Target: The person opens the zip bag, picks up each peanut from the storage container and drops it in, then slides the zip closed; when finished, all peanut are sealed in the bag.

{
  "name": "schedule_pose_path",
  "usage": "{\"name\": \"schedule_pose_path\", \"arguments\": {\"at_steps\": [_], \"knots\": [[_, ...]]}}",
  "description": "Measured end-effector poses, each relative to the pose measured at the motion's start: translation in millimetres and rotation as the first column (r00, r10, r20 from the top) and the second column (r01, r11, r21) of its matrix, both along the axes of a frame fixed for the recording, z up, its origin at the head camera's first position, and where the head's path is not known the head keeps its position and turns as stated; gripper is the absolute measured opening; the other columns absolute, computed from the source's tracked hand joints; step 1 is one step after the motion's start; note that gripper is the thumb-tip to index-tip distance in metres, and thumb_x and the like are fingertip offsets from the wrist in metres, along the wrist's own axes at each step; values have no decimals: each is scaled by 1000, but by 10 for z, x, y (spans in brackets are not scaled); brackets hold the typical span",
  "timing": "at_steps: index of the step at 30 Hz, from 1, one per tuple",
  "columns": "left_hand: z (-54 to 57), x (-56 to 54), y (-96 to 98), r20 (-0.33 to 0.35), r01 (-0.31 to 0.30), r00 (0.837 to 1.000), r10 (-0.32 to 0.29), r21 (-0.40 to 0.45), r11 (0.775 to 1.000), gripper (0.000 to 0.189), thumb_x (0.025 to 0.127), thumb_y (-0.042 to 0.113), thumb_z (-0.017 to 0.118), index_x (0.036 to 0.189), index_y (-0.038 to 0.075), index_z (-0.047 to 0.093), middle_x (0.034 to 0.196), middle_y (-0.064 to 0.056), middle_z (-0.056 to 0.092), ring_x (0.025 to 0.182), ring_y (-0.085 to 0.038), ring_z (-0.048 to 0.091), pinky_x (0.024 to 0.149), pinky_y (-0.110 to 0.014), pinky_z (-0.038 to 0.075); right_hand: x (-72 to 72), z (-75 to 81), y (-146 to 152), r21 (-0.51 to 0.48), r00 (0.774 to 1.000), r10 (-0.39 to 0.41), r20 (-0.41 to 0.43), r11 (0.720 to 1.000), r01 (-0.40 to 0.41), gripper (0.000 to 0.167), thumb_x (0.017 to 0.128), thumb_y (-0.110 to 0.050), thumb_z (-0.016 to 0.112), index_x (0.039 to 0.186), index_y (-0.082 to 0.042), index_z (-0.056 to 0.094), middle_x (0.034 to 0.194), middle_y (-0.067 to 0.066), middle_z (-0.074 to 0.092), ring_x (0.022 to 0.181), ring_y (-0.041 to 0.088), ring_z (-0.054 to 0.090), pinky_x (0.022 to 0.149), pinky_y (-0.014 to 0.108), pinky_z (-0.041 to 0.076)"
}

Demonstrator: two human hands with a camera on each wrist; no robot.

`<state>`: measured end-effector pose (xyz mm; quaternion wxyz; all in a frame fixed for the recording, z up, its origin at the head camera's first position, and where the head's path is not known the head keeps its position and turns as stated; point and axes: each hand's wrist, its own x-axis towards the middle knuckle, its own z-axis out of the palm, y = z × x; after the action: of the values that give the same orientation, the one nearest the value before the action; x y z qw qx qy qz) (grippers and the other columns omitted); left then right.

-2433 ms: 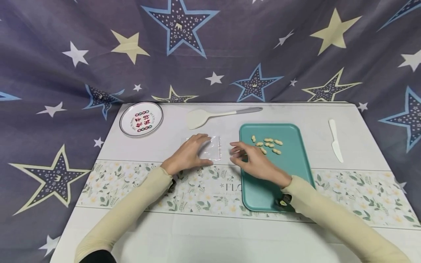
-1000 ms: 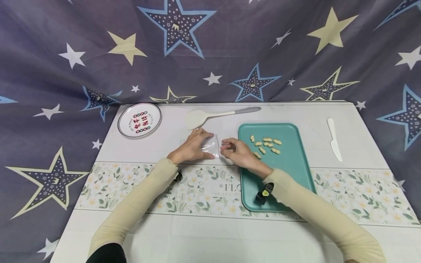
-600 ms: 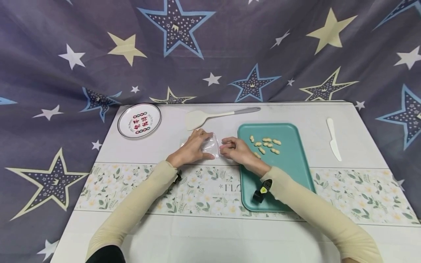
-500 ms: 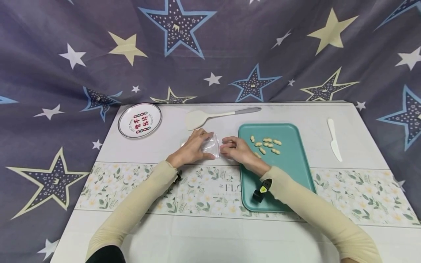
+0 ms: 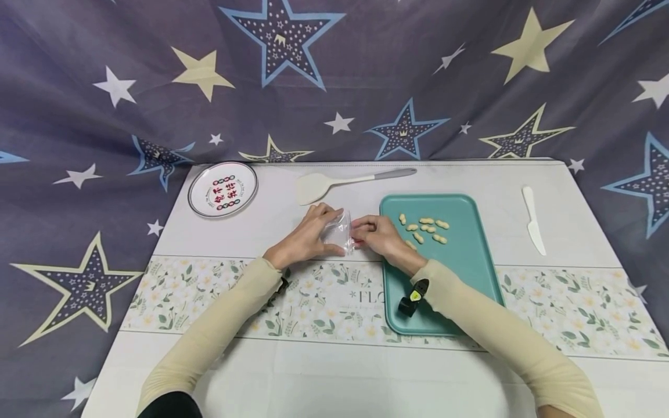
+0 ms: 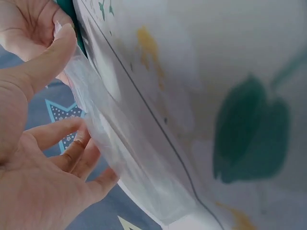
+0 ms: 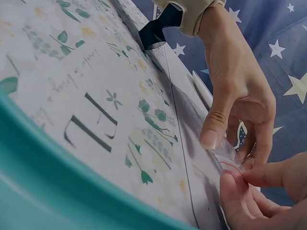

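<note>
A clear plastic zip bag [image 5: 336, 232] is between my two hands, left of the teal tray. My left hand [image 5: 305, 237] holds the bag, thumb at the near edge and fingers at the far edge. In the left wrist view the film [image 6: 112, 124] spans from thumb to fingers. My right hand [image 5: 381, 235] pinches the bag's right edge between thumb and curled fingers. A red line [image 7: 231, 166] runs along that edge in the right wrist view. Whether the bag's mouth is parted, I cannot tell.
Several peanuts [image 5: 427, 228] lie on the teal tray [image 5: 465, 273], beneath my right forearm. A white spatula [image 5: 316, 187] with a grey handle lies behind the bag. A printed plate [image 5: 201, 188] stands back left; a white knife [image 5: 533, 223] lies far right.
My right hand has moved left from over the tray to the bag and now pinches its edge. The left hand has shifted slightly away from me, and the bag's right end looks more bent.
</note>
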<state>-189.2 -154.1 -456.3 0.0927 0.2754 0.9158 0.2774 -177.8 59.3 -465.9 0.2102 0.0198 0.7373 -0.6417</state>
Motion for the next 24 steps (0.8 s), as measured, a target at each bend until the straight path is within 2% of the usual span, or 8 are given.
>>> {"name": "schedule_pose_path", "arguments": {"at_steps": [5, 10, 14, 20, 24], "knots": [[6, 31, 9, 7, -2, 1000, 3, -42, 999, 97, 78, 37, 92, 154, -3, 46, 144, -16, 52, 126, -30, 46, 103, -43, 47, -6, 3, 4, -6, 1000, -7, 11, 1000, 8, 26, 99, -2, 67, 123, 7, 69, 97, 13, 76, 70, 7, 71, 71, 22, 63], [11, 55, 11, 34, -13, 999, 15, -68, 998, 96, 79, 39, 91, 154, -1, 47, 150, -15, 51, 134, -30, 46, 112, -45, 45, 3, 15, 13, -12, 1000, -4, 19, 1000, 4, 27, 98, -3, 68, 122, 9, 70, 99, 17, 76, 70, 8, 72, 72, 24, 64], [42, 75, 16, 34, -16, 999, 18, -48, 999, 89, 81, 34, 90, 152, -1, 50, 150, -15, 52, 138, -32, 50, 118, -47, 43, 13, 28, 22, -21, 1000, -10, 28, 1000, 10, 27, 98, -3, 69, 122, 9, 70, 105, 22, 76, 71, 8, 73, 74, 24, 64], [78, 106, 30, -45, 2, 999, -1, 13, 1000, 56, 90, 23, 84, 136, -2, 65, 139, -15, 62, 128, -32, 61, 115, -46, 48, 25, 39, 32, -29, 999, -27, 35, 999, 28, 27, 99, -5, 69, 123, 7, 71, 102, 18, 77, 71, 8, 74, 76, 26, 64], [74, 118, 45, -69, -17, 997, 23, 91, 996, 33, 97, 16, 75, 125, 0, 72, 127, -14, 69, 118, -30, 68, 109, -44, 53, 32, 39, 31, -42, 999, -43, 33, 998, 44, 27, 98, -7, 71, 122, 6, 73, 98, 15, 78, 71, 9, 75, 77, 28, 65]]}}
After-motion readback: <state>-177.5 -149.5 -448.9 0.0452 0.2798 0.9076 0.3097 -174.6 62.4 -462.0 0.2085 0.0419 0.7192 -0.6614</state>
